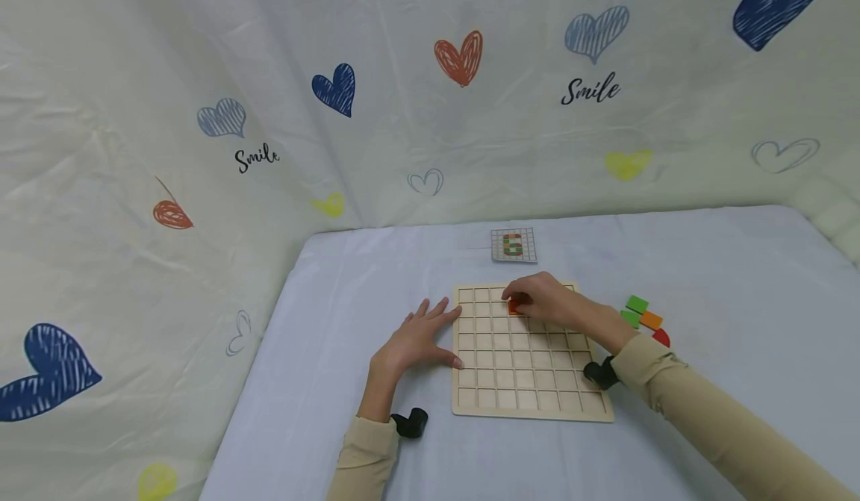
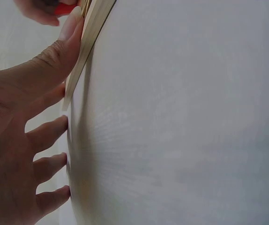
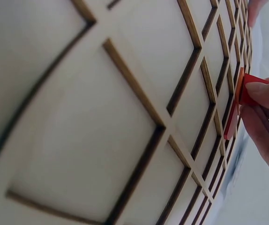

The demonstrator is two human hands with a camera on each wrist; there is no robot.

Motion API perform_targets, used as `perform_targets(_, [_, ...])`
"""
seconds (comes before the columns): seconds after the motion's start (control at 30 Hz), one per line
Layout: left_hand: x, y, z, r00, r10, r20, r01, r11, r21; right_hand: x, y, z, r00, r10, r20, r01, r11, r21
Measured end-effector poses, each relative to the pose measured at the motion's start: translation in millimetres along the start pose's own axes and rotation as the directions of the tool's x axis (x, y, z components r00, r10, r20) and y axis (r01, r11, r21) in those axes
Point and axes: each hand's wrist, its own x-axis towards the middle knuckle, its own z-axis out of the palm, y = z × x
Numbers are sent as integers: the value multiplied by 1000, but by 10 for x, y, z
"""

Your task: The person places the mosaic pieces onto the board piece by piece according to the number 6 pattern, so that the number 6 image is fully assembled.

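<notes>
A wooden grid board (image 1: 496, 358) with square cells lies on the table. My right hand (image 1: 547, 299) is over its far part, pinching a red tile (image 3: 253, 90) between thumb and fingers. Right beside that tile, an orange tile (image 3: 239, 88) and another red piece (image 3: 230, 123) show at the board in the right wrist view; whether the orange one is also held I cannot tell. My left hand (image 1: 415, 339) spreads its fingers at the board's left edge, thumb resting on the rim. The right hand partly hides the pieces in the head view.
Right of the board lie loose green tiles (image 1: 637, 305), an orange tile (image 1: 651, 320) and a red rounded piece (image 1: 661, 337). Behind the board is a small card (image 1: 513, 245) with a coloured grid pattern. A white cloth (image 1: 739, 299) covers the table, against a heart-printed curtain (image 1: 383, 142).
</notes>
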Motion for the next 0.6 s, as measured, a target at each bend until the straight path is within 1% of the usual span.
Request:
perform_targets(0.1, [-2, 2, 0, 1000, -3, 1, 3, 1000, -3, 11, -15, 15, 1000, 16, 0, -16, 1000, 11])
perform_targets(0.37, [-9, 2, 0, 1000, 0, -4, 0, 1000, -10, 43, -53, 8, 995, 96, -17, -95, 993, 67])
perform_targets(0.5, [-2, -6, 5, 1000, 2, -4, -2, 1000, -12, 52, -77, 0, 997, 71, -26, -69, 996, 57])
perform_targets(0.6, [2, -12, 10, 1000, 0, 1, 0, 1000, -7, 57, -80, 3, 999, 25, -42, -24, 999, 34])
